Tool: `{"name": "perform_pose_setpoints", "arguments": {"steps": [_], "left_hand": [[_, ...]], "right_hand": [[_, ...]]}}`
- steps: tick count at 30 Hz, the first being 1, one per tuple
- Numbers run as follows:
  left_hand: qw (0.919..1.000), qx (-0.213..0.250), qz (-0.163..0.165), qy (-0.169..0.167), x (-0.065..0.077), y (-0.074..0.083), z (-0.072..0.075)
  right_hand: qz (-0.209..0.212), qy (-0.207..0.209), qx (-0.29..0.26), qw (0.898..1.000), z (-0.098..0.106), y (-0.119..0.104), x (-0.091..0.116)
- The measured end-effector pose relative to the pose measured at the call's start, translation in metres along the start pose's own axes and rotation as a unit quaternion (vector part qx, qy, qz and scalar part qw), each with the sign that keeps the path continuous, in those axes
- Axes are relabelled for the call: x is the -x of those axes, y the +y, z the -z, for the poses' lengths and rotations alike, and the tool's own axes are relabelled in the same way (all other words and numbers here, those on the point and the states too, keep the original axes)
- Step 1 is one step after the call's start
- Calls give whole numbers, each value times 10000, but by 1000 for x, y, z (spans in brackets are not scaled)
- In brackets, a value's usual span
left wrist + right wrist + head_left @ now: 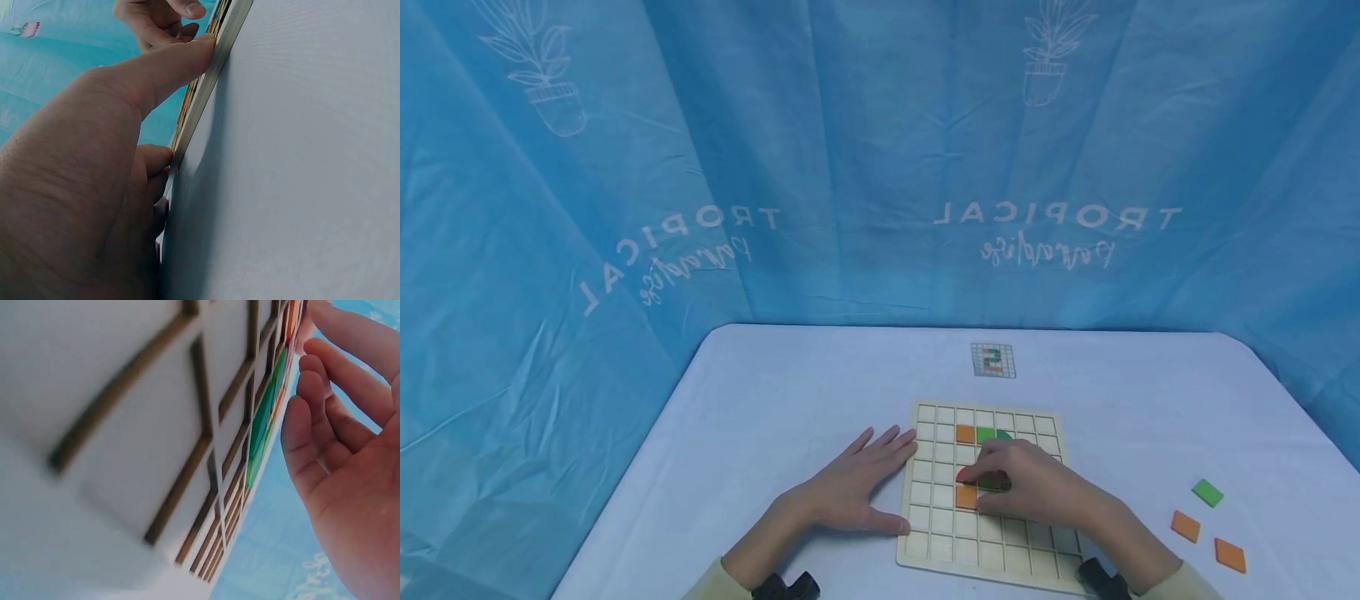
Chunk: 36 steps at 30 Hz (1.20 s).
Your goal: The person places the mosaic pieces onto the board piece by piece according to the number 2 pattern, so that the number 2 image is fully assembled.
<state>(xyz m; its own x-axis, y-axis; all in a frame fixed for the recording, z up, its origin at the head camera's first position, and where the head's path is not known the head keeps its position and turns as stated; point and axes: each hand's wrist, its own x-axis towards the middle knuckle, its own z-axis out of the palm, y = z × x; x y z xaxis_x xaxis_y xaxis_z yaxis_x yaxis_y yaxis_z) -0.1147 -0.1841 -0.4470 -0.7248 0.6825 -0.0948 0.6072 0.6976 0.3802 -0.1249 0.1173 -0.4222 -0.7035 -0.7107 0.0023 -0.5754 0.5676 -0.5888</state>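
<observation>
A pale wooden grid board point(940, 546) lies on the white table. My left hand point(853, 492) rests beside its left edge, fingers spread, with fingertips and thumb touching the rim. Over the board's middle is my right hand point(1033, 483); its index fingertip touches a red piece point(962, 475), while the thumb sits apart near an orange tile point(966, 497). Higher on the grid are another orange tile point(966, 434), a light green tile point(986, 435) and a dark green piece point(1004, 435). More green point(992, 482) shows partly under the right hand.
A small card with a printed grid pattern point(993, 360) lies behind the board. On the right, a loose green tile point(1207, 492) and two orange tiles, one nearer the board point(1185, 526) and one farther right point(1230, 555), lie on the table. Blue curtains point(880, 167) hang behind.
</observation>
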Motion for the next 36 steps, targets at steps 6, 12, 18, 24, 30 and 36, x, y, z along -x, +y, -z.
{"name": "perform_pose_setpoints", "arguments": {"steps": [6, 12, 18, 24, 30, 36], "left_hand": [[10000, -4, -25, 35, 1, 2, 2], [10000, 11, -71, 51, 2, 1, 2], [9999, -23, -61, 78, 2, 1, 1], [10000, -50, -10, 76, 1, 1, 1], [10000, -30, 38, 32, 0, 1, 0], [10000, -54, 37, 34, 0, 1, -2]], "right_hand": [[-310, 35, 23, 9995, 6, 8, 13], [-472, 119, -225, 9986, 14, 17, 28], [-542, 295, -327, 9976, 22, 27, 45], [-900, 347, -312, 9949, 27, 40, 60], [-783, 530, -243, 9952, 30, 47, 72], [-915, 528, -329, 9939, 34, 51, 80]]}}
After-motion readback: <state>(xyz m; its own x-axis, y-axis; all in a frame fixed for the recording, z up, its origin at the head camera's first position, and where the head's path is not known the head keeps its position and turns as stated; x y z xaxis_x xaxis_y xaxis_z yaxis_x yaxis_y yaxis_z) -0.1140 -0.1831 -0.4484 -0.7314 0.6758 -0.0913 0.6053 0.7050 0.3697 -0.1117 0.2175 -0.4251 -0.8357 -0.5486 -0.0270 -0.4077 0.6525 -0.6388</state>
